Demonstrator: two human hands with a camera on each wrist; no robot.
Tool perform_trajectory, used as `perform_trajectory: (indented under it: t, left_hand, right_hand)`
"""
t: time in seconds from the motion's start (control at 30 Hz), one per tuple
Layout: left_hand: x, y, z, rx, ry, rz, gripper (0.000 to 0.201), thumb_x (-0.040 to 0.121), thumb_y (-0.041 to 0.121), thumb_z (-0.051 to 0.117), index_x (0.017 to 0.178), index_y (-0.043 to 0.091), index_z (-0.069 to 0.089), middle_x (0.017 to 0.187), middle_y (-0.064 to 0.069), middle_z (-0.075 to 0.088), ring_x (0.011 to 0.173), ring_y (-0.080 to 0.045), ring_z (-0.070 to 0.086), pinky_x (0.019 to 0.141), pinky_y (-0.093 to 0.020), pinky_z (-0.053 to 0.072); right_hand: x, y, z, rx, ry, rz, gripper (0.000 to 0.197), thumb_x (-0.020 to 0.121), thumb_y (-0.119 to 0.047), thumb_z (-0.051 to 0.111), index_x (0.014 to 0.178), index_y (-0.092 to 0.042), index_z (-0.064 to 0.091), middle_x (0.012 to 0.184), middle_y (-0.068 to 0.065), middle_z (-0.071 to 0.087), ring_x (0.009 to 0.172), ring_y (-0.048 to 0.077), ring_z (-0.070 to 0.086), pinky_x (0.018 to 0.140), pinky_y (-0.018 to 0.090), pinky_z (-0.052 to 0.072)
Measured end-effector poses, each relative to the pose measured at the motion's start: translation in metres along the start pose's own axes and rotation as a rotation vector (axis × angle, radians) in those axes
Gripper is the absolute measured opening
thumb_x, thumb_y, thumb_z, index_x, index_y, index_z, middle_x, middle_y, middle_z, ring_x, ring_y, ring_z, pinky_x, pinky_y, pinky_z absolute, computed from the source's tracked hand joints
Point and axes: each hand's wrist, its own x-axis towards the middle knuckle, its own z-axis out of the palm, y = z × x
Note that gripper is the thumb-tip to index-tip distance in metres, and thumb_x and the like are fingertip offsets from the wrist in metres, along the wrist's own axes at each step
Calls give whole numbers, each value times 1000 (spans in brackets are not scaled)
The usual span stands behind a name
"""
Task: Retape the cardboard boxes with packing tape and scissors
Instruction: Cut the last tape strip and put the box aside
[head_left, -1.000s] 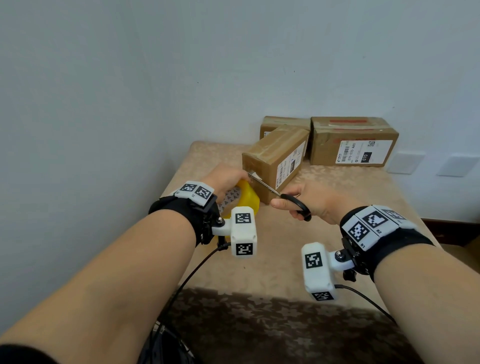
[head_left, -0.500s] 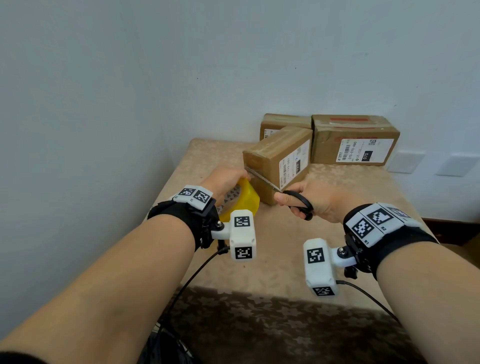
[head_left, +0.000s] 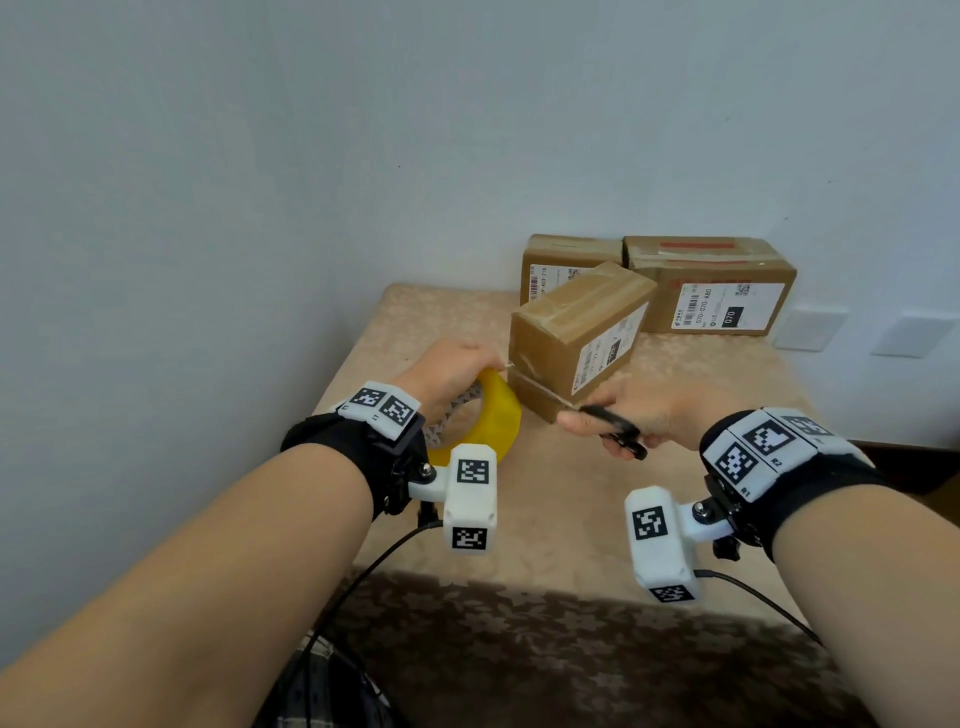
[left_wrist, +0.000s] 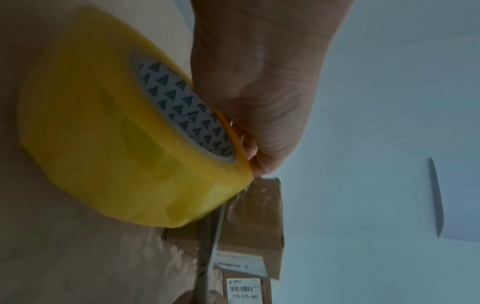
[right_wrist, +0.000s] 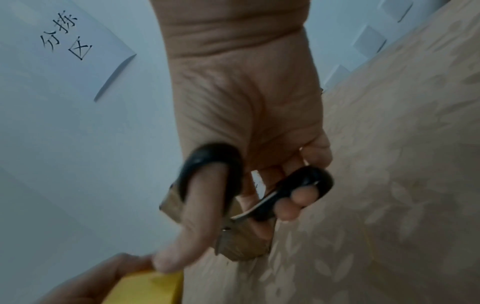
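Snipping thin, clingy tape at the box (head_left: 574, 340): left hand (head_left: 451, 370) gripping the roll (head_left: 496, 423) taut, right hand (head_left: 631, 415) squeezing the scissors (head_left: 613, 431).

The head view looks forward and down from above both forearms, taking in the whole table (head_left: 701, 395) and the wall corner beyond. The left wrist view sits close under the left hand (left_wrist: 259, 86), looking along it at the tape roll (left_wrist: 109, 127). The right wrist view sits close behind the right hand (right_wrist: 246, 107), looking along it at the scissors (right_wrist: 259, 185). All three share the tape roll and the nearest box (head_left: 571, 338).
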Motion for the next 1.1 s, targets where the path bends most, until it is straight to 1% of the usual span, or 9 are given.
perform_trajectory:
  t: [0.13,0.3,0.43,0.6,0.67,0.73,0.83,0.97,1.1]
  left_hand:
    - [-2,-7,-10,-95,4,35,16,87,15,63,73,12,57,75,-7,51,70,-13,49,66,-23,41]
    - [-6,-11,-24,-177,-19,91,20,88,10,63,71,21,60,78,6,62,75,-9,56,75,-23,45]
    - [-12,-8,-29,-140,-81,140,18,88,6,61,77,20,60,95,0,65,79,-8,57,75,-21,45]
    - [-17,-4,-28,-92,-103,153,16,86,4,62,78,18,61,79,3,59,74,-9,55,72,-22,45]
    - [-19,-4,-26,-73,-122,179,14,87,3,62,81,16,60,77,3,59,72,-8,55,70,-19,46]
    - [-22,-4,-24,-62,-152,209,11,87,3,62,83,14,61,78,2,59,72,-8,55,69,-17,47]
    - [-25,-6,-25,-63,-211,243,11,84,4,64,82,15,62,91,-6,65,86,-15,61,80,-25,50]
    - [-27,-9,-34,-105,-284,248,16,86,2,60,81,17,64,100,-8,66,98,-21,62,93,-34,48]
    - [-26,-10,-40,-136,-298,214,14,85,6,59,83,19,63,87,-4,63,83,-17,58,78,-29,47]
  right_hand:
    - [1,6,11,-258,77,104,49,73,-61,71,90,-16,66,69,1,65,61,15,59,58,22,47]
    - [4,1,24,-550,135,98,44,93,-20,57,136,-11,49,133,11,54,118,27,53,93,31,46]
    - [2,-25,12,-790,68,116,37,89,-28,60,121,-9,62,114,9,64,102,27,61,80,32,51]
    - [5,-32,18,-989,80,196,38,88,-29,63,120,-10,61,119,7,64,104,27,61,91,38,52]
    - [5,-40,18,-818,300,22,20,92,-18,54,108,-9,62,114,6,64,96,25,60,85,35,52]
    - [4,-50,20,-351,482,-216,27,92,-27,59,116,-15,61,110,-3,60,97,17,58,85,31,50]
    - [2,-64,29,147,340,-411,49,86,-25,71,130,-11,55,119,-1,61,108,12,59,96,27,47]
    - [6,-67,38,259,269,-468,33,82,-7,74,114,-11,66,98,1,70,83,-2,66,76,9,51]
    - [10,-73,43,148,449,-409,14,80,-17,77,86,-5,73,69,-5,62,59,1,54,58,11,42]
